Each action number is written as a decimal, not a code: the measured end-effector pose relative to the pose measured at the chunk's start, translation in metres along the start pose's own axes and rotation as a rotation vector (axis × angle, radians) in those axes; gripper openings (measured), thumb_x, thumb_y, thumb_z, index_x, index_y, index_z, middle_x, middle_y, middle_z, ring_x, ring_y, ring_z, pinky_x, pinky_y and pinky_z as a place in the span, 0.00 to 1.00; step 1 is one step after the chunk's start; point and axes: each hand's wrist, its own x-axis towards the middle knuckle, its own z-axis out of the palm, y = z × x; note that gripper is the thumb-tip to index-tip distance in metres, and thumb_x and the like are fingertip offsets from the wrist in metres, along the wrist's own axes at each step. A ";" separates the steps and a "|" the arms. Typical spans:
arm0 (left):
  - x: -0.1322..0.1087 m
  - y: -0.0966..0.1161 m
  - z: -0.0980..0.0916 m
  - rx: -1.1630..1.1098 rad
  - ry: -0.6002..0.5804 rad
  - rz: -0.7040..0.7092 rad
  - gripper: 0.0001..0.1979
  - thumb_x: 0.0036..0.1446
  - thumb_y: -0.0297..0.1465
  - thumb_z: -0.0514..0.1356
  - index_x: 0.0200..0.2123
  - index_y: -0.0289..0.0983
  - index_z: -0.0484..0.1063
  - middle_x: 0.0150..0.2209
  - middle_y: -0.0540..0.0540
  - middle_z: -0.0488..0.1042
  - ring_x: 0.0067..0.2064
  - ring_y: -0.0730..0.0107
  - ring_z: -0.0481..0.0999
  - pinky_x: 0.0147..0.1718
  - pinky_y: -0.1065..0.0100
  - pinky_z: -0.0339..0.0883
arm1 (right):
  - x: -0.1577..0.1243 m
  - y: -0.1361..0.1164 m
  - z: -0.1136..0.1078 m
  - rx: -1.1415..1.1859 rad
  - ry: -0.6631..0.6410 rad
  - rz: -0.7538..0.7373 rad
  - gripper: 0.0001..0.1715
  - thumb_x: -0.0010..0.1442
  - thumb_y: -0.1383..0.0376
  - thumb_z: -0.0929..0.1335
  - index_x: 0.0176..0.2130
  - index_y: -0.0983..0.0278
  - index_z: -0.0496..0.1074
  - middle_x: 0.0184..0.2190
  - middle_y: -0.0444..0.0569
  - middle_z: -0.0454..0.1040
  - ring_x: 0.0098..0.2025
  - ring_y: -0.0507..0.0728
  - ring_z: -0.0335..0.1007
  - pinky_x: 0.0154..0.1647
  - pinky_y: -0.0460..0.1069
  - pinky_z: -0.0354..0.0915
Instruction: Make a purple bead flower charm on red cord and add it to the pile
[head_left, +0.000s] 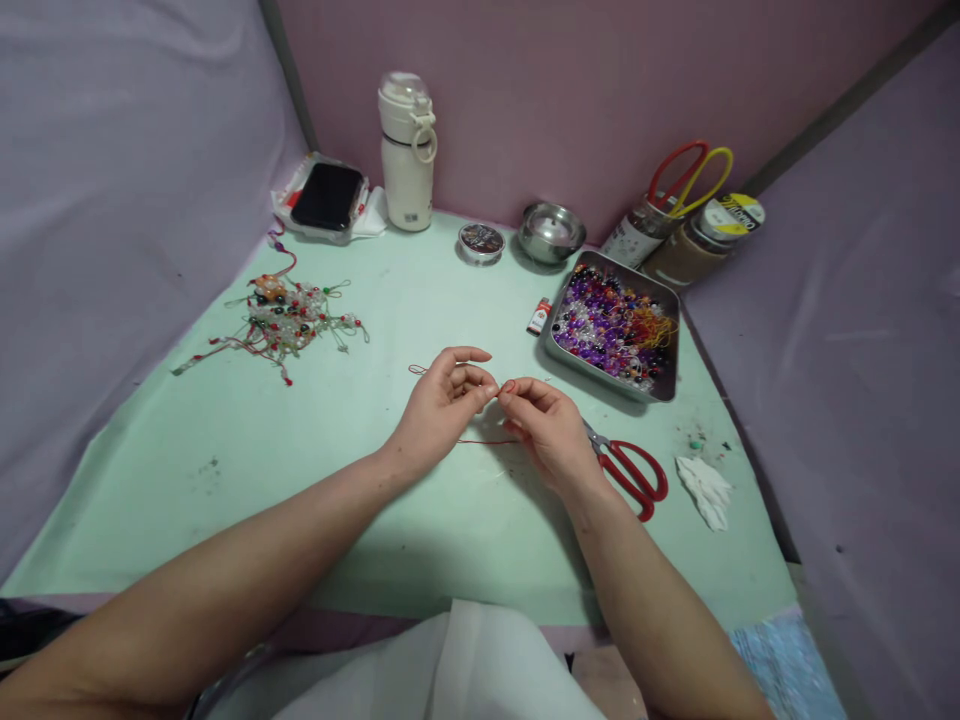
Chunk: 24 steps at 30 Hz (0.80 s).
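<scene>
My left hand [444, 400] and my right hand [546, 425] meet at the middle of the pale green table [225, 440], fingertips pinched together on a thin red cord [487, 441]. The cord trails left past the left hand's fingers and runs under both hands on the table. A small red bit shows at the right fingertips. Just right of the right hand lie red-handled scissors [634, 472]. A metal tray of purple and mixed beads [613, 324] stands beyond the right hand.
A pile of finished beaded pieces [285, 315] lies at the left. At the back stand a white bottle [407, 152], a phone on a packet [327, 197], a small tin [481, 241], a steel bowl [551, 232], and jars with scissors [679, 225]. A crumpled tissue [706, 489] lies at right.
</scene>
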 end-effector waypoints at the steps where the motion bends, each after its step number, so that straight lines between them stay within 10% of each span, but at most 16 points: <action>1: 0.000 0.000 -0.001 0.006 -0.004 -0.004 0.14 0.55 0.28 0.60 0.45 0.38 0.65 0.32 0.51 0.72 0.34 0.75 0.71 0.34 0.70 0.64 | 0.000 0.000 0.000 -0.008 -0.003 -0.010 0.13 0.46 0.58 0.75 0.29 0.63 0.73 0.29 0.42 0.69 0.27 0.48 0.59 0.26 0.44 0.56; 24: 0.005 0.005 -0.005 0.237 -0.055 -0.018 0.07 0.54 0.30 0.58 0.36 0.37 0.74 0.33 0.49 0.74 0.35 0.71 0.71 0.39 0.66 0.67 | 0.000 0.001 -0.001 -0.100 -0.037 -0.054 0.13 0.51 0.56 0.74 0.32 0.62 0.72 0.28 0.42 0.70 0.25 0.48 0.58 0.27 0.45 0.55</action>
